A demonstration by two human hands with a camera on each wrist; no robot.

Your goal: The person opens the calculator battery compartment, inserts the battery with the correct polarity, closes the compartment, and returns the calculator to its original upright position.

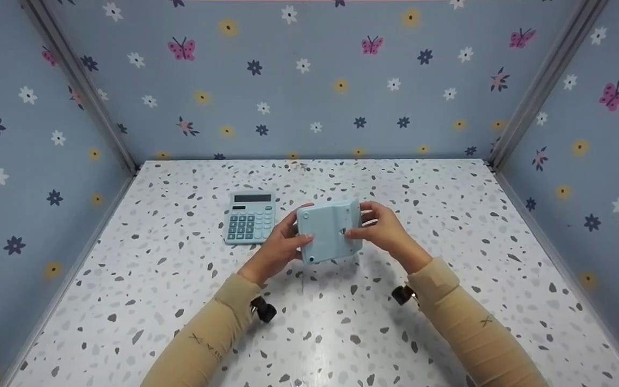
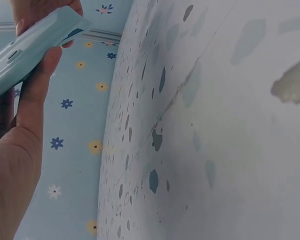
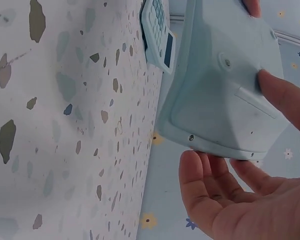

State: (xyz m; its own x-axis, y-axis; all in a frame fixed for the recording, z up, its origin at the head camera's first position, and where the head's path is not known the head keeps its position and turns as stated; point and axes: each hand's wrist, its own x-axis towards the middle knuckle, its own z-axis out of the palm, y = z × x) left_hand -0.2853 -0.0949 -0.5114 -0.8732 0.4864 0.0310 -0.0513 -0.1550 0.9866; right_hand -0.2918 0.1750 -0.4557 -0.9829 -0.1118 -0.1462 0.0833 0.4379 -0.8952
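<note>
Both hands hold a light blue calculator above the table, with its back turned toward the head view; its keys are hidden. Small screw holes and a dark little slot show on that back. My left hand grips one side, thumb on the back and fingers behind. At the opposite side my right hand pinches the body, its thumb beside the slot. The right wrist view shows this thumb on the calculator's back and the other fingers at the edge. A second light blue calculator lies face up, left of the held one.
A white speckled table spreads beneath the hands. Blue flowered panels enclose the back and both sides, with grey metal strips at the corners. Small black devices hang by each wrist.
</note>
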